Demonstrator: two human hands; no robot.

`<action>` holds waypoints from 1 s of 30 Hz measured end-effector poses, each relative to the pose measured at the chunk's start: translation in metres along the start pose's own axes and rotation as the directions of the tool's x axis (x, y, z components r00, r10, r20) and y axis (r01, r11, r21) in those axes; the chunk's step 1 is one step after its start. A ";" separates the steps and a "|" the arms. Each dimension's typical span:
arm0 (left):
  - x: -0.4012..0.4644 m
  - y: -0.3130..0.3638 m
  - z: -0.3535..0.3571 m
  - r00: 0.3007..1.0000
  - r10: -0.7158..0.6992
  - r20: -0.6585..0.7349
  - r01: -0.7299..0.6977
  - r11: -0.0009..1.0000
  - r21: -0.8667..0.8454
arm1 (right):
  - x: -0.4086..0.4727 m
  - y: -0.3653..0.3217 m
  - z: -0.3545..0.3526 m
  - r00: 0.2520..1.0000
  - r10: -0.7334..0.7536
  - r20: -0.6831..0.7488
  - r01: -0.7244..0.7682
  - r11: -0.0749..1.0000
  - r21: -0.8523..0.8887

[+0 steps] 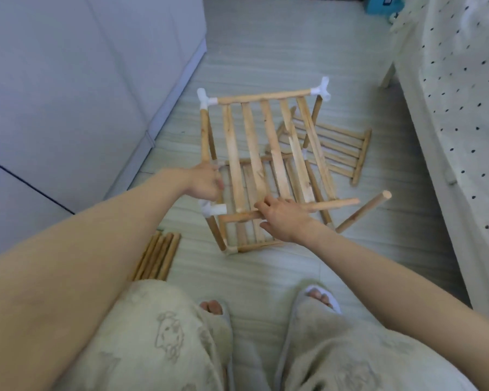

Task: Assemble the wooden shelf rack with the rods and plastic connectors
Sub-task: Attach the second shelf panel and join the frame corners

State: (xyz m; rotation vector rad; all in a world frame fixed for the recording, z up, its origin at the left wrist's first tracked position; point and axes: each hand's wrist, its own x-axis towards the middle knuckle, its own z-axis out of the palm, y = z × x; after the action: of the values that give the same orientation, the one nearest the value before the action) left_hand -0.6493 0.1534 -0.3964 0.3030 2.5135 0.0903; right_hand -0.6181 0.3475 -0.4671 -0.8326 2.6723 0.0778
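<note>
A partly built wooden rack (254,148) stands on the floor, its top slatted shelf tilted over a lower shelf. White plastic connectors sit at the far left corner (205,100), the far right corner (322,91) and the near left corner (213,210). My left hand (206,182) grips the left side rod just above the near left connector. My right hand (283,218) holds the front end rod of the top shelf, close to that connector's open socket. An upright rod (362,211) sticks up free at the near right.
A loose slatted shelf panel (339,150) lies on the floor behind the rack. A bundle of spare rods (157,256) lies at the lower left by my knee. A grey cabinet (82,80) stands on the left, a bed with dotted cover (463,108) on the right.
</note>
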 end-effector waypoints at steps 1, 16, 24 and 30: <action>-0.001 0.000 0.008 0.999 0.004 -0.051 -0.008 0.997 -0.078 | 0.003 -0.003 0.000 1.000 0.012 0.000 -0.012 1.000 0.003; -0.019 -0.026 0.113 0.787 -0.517 -0.337 -0.221 0.274 -0.936 | -0.001 -0.023 -0.009 0.979 -0.113 -0.172 0.125 0.990 0.060; -0.013 -0.026 0.117 0.804 -0.506 -0.313 -0.250 0.189 -0.950 | -0.012 -0.029 -0.009 0.961 -0.061 -0.269 0.130 0.960 0.249; -0.011 -0.029 0.121 0.793 -0.520 -0.318 -0.276 0.160 -0.948 | -0.014 -0.037 -0.015 0.951 -0.057 -0.303 0.132 0.963 0.235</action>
State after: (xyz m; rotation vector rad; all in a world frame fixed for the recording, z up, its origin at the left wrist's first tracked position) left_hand -0.5766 0.1217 -0.4930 -0.6521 2.3361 2.0238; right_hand -0.5911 0.3218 -0.4464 -0.9502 2.8235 -0.4359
